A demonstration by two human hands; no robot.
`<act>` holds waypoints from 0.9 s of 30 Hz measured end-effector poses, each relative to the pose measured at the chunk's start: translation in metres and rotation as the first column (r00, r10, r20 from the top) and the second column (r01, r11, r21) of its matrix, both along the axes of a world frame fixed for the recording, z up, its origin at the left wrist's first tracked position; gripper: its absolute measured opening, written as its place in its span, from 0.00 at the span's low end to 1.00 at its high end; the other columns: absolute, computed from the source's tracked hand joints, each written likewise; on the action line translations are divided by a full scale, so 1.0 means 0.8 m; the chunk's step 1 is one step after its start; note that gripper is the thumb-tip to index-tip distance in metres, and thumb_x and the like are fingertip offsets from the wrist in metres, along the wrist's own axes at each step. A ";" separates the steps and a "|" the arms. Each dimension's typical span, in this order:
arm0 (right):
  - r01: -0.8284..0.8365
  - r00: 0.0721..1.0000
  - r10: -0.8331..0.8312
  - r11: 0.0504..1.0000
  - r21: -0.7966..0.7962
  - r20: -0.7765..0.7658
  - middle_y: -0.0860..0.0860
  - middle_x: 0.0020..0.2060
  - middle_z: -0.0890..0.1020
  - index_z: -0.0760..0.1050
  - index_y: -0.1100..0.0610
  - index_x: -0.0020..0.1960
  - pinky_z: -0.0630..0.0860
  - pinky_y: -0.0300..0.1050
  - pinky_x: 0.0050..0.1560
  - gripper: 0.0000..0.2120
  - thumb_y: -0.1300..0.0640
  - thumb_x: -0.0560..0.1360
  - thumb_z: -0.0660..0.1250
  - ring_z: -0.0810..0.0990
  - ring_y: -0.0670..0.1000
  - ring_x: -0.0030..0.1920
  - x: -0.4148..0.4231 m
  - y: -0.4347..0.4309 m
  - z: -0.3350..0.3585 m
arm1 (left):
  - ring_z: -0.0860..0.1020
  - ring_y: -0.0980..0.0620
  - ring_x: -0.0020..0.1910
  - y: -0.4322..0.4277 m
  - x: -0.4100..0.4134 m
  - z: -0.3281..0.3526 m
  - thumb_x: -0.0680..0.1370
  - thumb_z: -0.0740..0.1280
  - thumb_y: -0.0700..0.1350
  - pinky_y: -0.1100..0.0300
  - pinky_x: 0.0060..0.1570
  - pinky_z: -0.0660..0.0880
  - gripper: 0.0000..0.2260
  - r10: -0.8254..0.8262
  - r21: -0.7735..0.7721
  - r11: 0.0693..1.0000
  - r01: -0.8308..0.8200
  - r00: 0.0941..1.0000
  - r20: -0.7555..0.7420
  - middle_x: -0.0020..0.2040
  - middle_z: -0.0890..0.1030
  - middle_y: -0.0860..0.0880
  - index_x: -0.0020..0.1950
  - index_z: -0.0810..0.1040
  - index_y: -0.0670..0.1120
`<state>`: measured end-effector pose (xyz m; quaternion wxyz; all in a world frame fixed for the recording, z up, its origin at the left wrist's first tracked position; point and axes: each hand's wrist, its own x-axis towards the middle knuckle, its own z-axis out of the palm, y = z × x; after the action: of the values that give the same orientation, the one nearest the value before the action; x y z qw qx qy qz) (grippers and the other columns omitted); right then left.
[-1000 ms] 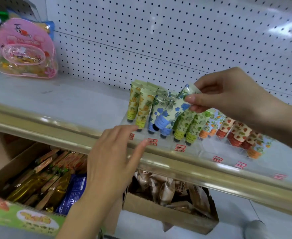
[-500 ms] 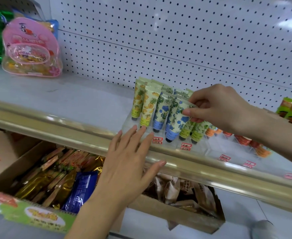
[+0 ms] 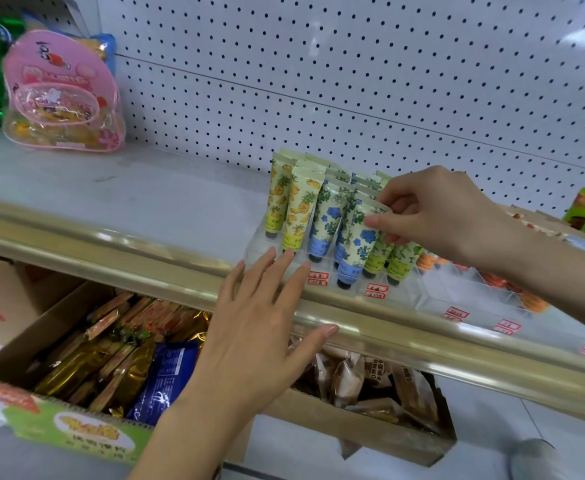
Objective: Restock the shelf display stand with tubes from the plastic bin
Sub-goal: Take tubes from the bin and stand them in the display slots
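Right hand (image 3: 447, 216) pinches the top edge of a blue-flowered tube (image 3: 355, 247), which stands cap-down at the front of the clear display stand (image 3: 405, 289), just below its fingers. Left hand (image 3: 260, 337) lies flat, fingers straight, with its fingertips at the stand's front left corner and its thumb over the shelf's gold rail (image 3: 111, 251).

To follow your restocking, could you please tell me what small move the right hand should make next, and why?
Probably let go: the right hand pinches the top of the blue-flower tube, whose cap seems seated in the display stand; the left hand lies open at its front.
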<state>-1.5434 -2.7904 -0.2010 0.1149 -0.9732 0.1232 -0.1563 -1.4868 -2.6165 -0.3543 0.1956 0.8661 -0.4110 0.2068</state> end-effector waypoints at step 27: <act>-0.302 0.936 0.174 0.844 -0.444 -0.306 0.57 0.76 0.55 0.50 0.55 0.77 0.53 0.52 0.73 0.37 0.37 0.76 0.56 0.55 0.56 0.76 -0.236 -0.029 -0.145 | 0.67 0.43 0.71 -0.003 -0.157 -0.080 0.78 0.50 0.65 0.41 0.71 0.55 0.33 -0.202 0.325 0.930 0.173 0.978 0.057 0.71 0.70 0.42 0.69 0.72 0.42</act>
<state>-1.7325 -2.8138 -0.3171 -0.1304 -0.9902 -0.0289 -0.0404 -1.6124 -2.6192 -0.4186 0.0535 0.8330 -0.5280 0.1564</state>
